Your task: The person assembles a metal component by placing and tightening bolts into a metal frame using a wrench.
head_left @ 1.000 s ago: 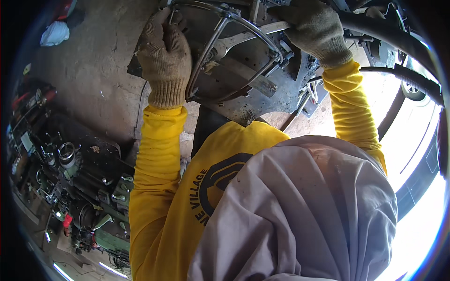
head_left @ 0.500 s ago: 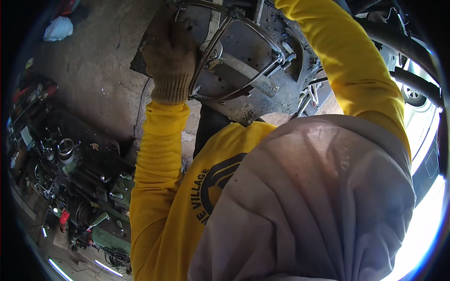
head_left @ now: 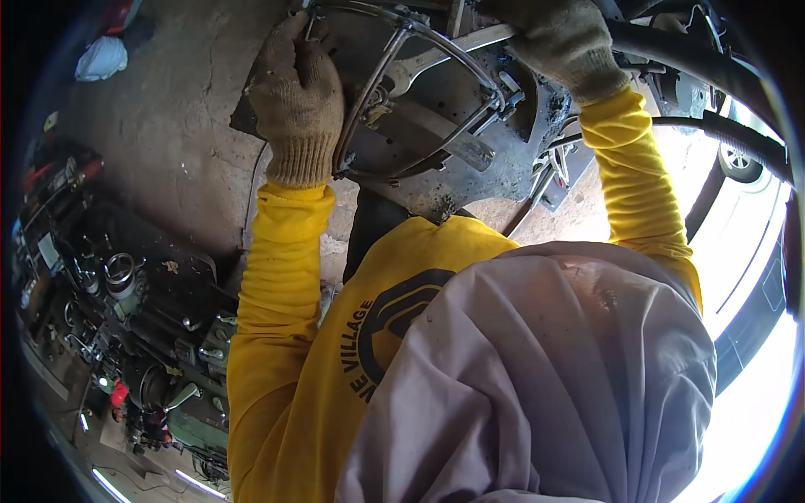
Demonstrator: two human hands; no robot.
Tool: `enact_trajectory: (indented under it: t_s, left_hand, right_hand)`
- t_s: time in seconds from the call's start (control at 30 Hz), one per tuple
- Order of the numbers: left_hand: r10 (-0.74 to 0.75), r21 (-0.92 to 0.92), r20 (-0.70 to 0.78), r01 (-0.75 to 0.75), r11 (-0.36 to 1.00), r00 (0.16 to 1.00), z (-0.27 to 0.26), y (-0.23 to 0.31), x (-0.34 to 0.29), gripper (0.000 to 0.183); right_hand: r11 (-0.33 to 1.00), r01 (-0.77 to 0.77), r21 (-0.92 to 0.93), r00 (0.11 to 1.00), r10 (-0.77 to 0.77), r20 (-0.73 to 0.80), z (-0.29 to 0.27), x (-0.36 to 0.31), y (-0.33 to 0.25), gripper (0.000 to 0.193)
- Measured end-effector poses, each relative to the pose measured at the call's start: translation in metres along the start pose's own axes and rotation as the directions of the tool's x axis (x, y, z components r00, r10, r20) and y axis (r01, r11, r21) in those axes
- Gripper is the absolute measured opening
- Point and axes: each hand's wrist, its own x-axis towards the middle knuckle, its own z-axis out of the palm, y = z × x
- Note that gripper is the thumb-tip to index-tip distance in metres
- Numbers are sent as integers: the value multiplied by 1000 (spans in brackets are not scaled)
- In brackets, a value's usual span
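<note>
A bent frame of round metal rods (head_left: 379, 81) lies over a dark, pitted steel plate (head_left: 419, 194). My left hand (head_left: 298, 113), in a brown knit glove, is closed at the frame's far left corner, its thumb and fingers about the rod. At the upper right, my gloved right hand (head_left: 563, 46) grips the end of a wrench (head_left: 457, 48). The wrench's head sits inside the frame, near a small fitting on the plate; what it engages is hard to make out. A flat metal bar (head_left: 444, 134) lies below the wrench. A bolted clamp piece (head_left: 507, 92) joins the frame's right corner.
Green machinery with levers (head_left: 197, 402) stands at the left. A white bundle (head_left: 101, 59) lies on the concrete floor (head_left: 184, 126). Thick dark hoses (head_left: 704, 63) run along the upper right, with a car wheel (head_left: 741, 163) beyond them.
My right hand has come into view from the top, moving right and nearer. The wrench has swung from pointing away to pointing right. My left hand stays nearly in place.
</note>
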Motion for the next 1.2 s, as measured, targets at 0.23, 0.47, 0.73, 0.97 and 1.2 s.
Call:
enact_trajectory:
  t_s: [0.23, 0.47, 0.73, 0.97, 1.2]
  left_hand:
    - [113, 94, 14, -114, 989, 993, -4, -7, 1, 30]
    - [37, 50, -46, -34, 998, 998, 0, -5, -3, 30]
    - [161, 142, -29, -156, 978, 986, 0, -9, 4, 26]
    - [390, 410, 9, -359, 838, 921, -4, -21, 4, 25]
    - [38, 59, -18, -37, 998, 999, -2, -6, -2, 29]
  right_hand:
    - [992, -95, 80, 963, 71, 259, -6, 3, -12, 21]
    - [976, -98, 196, 948, 32, 316, -8, -1, -15, 25]
    - [928, 338, 156, 938, -320, -131, 122, 144, -2, 32]
    - [957, 289, -29, 947, -291, -138, 65, 124, 34, 28]
    - [998, 67, -15, 985, -64, 159, -1, 22, 11, 24]
